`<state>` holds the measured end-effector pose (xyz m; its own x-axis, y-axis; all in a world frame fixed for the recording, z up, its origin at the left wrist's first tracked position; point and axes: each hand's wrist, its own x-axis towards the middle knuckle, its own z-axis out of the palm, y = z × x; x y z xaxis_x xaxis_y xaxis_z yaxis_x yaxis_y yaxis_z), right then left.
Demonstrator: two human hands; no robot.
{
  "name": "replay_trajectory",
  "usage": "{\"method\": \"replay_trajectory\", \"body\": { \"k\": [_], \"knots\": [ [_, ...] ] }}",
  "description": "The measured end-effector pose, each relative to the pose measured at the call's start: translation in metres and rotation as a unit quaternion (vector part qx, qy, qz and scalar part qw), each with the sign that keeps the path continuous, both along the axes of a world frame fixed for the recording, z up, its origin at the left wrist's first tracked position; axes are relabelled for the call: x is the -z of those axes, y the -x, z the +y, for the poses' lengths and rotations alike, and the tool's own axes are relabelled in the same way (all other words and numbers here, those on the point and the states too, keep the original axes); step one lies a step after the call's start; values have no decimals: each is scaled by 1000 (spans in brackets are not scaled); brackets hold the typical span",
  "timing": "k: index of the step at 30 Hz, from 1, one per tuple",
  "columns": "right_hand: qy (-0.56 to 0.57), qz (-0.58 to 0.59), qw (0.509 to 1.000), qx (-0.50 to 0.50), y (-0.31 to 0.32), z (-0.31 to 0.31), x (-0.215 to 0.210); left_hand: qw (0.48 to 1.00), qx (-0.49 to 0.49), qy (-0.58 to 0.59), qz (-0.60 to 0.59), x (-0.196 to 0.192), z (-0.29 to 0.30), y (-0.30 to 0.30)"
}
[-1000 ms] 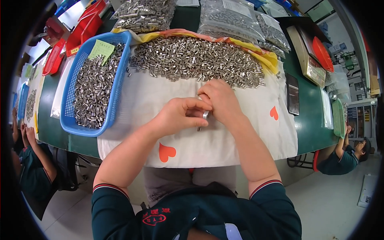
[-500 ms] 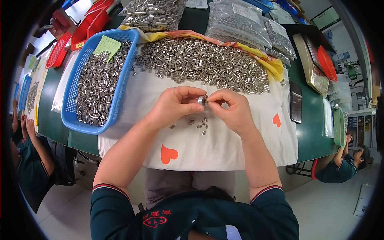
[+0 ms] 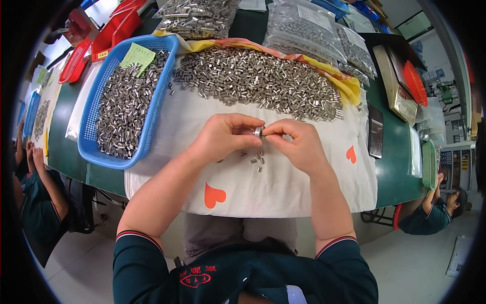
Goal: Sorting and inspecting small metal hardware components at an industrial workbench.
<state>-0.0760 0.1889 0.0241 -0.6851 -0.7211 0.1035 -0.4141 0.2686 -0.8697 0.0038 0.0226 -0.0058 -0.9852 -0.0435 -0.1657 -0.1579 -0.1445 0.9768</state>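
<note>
Between thumb and fingers my left hand [image 3: 216, 139] holds a small silver metal ring [image 3: 258, 131]. My right hand [image 3: 299, 143] is closed in a pinch against the ring's right side; whatever sits in its fingertips is too small to make out. Just below the hands, several loose metal sleeves [image 3: 259, 161] lie on a white cloth [image 3: 283, 190] printed with red hearts. Beyond the hands spreads a wide heap of short silver sleeves [image 3: 253, 83], backed by the cloth's rolled yellow and orange edge [image 3: 349, 91].
A blue plastic basket [image 3: 84, 144] full of sleeves, with a green paper note [image 3: 137, 58], stands at left. Clear bags of metal parts [image 3: 298, 30] line the back. A dark phone [image 3: 375, 131] lies right on the green table [image 3: 397, 175]. Other people sit at both sides.
Both hands have come slightly nearer to me with the ring, which now shows less of its face. The loose sleeves and the heap look the same.
</note>
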Motion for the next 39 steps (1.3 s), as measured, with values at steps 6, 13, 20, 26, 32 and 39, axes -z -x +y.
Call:
{"method": "replay_trajectory", "body": {
  "k": [6, 13, 20, 26, 32, 39],
  "knots": [
    [-26, -64, 998, -15, 14, 5, 5, 998, 51, -11, -25, 0, -4, -5],
    [-68, 168, 966, 187, 39, 8, 27, 992, 124, 26, -20, -7, 0, -2],
    [-182, 240, 943, 139, 35, 5, 28, 994, 108, 9, -24, -9, 0, -4],
    [-191, 240, 945, 111, 35, 7, 26, 994, 106, -14, -29, -7, -1, -3],
    [-173, 320, 925, 111, 32, 3, 29, 994, 105, 5, -21, -4, -3, -2],
    [-164, 344, 917, 120, 31, 1, 28, 996, 92, 2, -22, -5, -3, -2]
  ]
}}
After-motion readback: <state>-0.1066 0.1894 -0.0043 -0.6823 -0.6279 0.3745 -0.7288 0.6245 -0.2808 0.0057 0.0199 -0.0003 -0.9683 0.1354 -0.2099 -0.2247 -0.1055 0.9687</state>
